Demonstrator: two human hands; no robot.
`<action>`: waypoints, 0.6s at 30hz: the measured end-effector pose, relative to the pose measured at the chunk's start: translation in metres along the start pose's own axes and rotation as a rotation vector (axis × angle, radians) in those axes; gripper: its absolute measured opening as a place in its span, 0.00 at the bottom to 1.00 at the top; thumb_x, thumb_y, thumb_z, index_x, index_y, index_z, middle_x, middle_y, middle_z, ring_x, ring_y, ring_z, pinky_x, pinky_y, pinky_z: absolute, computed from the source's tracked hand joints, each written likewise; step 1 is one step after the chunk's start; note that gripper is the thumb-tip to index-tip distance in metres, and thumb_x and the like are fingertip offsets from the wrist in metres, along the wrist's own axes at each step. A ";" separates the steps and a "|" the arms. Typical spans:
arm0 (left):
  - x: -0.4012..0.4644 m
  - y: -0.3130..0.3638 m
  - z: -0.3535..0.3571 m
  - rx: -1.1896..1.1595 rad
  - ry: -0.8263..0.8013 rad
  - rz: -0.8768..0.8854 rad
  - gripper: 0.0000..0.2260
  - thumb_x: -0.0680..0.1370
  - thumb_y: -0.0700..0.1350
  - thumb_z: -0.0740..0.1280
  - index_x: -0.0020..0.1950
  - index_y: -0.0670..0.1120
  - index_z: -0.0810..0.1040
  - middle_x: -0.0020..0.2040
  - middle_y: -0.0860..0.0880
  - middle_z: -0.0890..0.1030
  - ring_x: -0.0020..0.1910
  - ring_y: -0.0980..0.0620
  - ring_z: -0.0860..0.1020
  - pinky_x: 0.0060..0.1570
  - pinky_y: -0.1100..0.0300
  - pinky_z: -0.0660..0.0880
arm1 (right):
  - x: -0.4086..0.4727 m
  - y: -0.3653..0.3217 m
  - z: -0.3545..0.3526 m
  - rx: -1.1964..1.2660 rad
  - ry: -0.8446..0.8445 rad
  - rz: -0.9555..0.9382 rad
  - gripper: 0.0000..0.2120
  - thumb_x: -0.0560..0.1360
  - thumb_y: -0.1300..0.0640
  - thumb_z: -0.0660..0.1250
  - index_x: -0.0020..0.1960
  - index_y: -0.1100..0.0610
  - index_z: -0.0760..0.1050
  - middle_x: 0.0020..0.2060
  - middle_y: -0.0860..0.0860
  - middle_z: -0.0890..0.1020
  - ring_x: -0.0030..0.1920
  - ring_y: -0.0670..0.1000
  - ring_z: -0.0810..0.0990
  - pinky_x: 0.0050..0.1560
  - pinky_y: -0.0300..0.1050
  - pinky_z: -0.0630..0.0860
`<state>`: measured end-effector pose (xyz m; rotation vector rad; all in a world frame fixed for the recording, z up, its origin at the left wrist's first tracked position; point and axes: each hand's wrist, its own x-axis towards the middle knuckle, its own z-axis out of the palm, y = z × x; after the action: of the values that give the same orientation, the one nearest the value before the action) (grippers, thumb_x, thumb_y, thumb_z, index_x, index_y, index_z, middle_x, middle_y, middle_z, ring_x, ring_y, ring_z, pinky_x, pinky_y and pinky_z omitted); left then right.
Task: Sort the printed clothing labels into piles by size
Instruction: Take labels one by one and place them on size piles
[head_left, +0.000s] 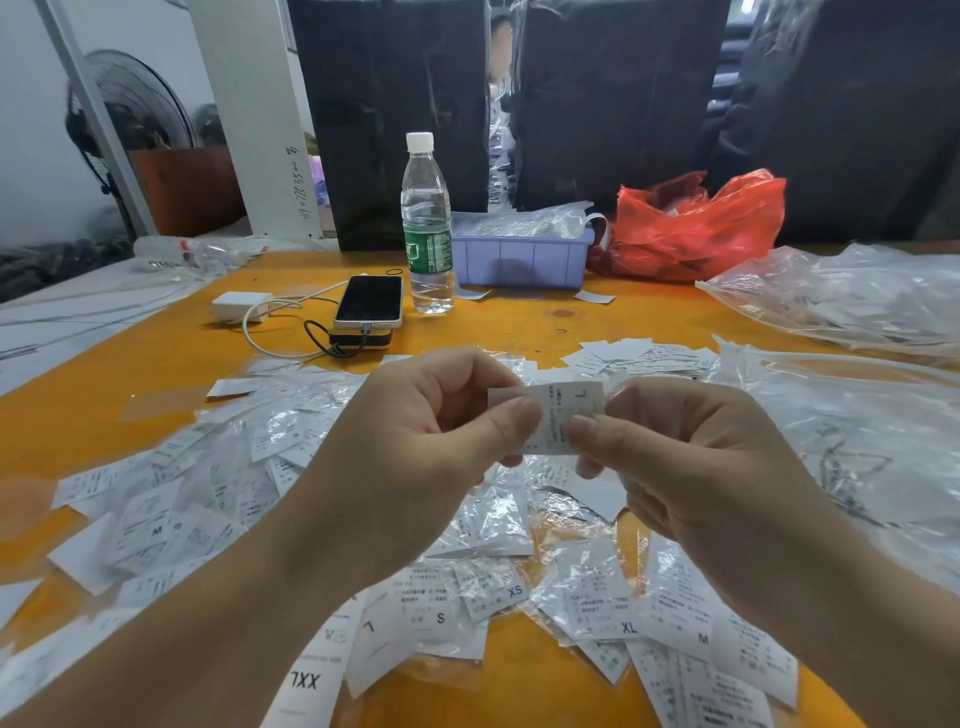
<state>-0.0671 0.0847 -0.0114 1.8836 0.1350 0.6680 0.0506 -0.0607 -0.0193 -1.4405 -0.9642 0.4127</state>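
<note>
Two hands are raised over the middle of the orange table (519, 322), and one printed label (563, 415) is held between them above the scattered heap. The left hand (415, 431) is closed on the label's left edge, pinched between thumb and curled forefinger; the right hand (685, 452) is closed on the right edge in the same way, so that the slip is stretched flat and its face is turned up to be read. A letter L can be made out near its top. The step in hand is judged to be the reading of the size; a drop onto a pile of L labels is called for next, though no tidy L pile can be picked out, since the loose labels (488, 587) below are mixed, with XS, S, M, XL and XXL marks lying side by side.

The labels are thin white rectangles, smooth and slightly limp, and fine grey print is carried on them. Many are sleeved in crinkled clear film that catches the light. Farther back a clear plastic bottle (427, 223), a glossy dark phone (370, 300), a ribbed lilac tray (522, 262) and a crumpled red bag (696, 228) are seen.
</note>
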 end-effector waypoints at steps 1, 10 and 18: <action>0.000 0.001 -0.001 0.003 -0.006 0.006 0.05 0.73 0.50 0.72 0.42 0.49 0.82 0.30 0.54 0.81 0.26 0.62 0.75 0.26 0.72 0.69 | 0.000 0.000 0.000 0.002 0.005 -0.010 0.16 0.71 0.52 0.74 0.34 0.64 0.77 0.20 0.43 0.67 0.20 0.42 0.63 0.24 0.30 0.61; 0.000 0.002 0.001 0.003 -0.078 0.029 0.06 0.72 0.48 0.70 0.43 0.47 0.83 0.31 0.54 0.81 0.28 0.61 0.76 0.28 0.72 0.70 | -0.002 0.001 0.003 0.085 -0.096 -0.031 0.12 0.70 0.56 0.74 0.35 0.63 0.79 0.24 0.46 0.76 0.21 0.39 0.71 0.24 0.25 0.65; 0.002 -0.002 -0.006 -0.041 -0.033 -0.044 0.05 0.72 0.48 0.67 0.44 0.51 0.83 0.34 0.48 0.83 0.30 0.54 0.77 0.29 0.63 0.74 | 0.000 -0.001 -0.003 0.065 -0.007 -0.034 0.09 0.72 0.58 0.71 0.35 0.62 0.79 0.20 0.41 0.74 0.21 0.38 0.73 0.23 0.25 0.65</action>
<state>-0.0676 0.0910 -0.0106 1.8466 0.1398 0.6050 0.0527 -0.0625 -0.0183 -1.3624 -0.9714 0.4207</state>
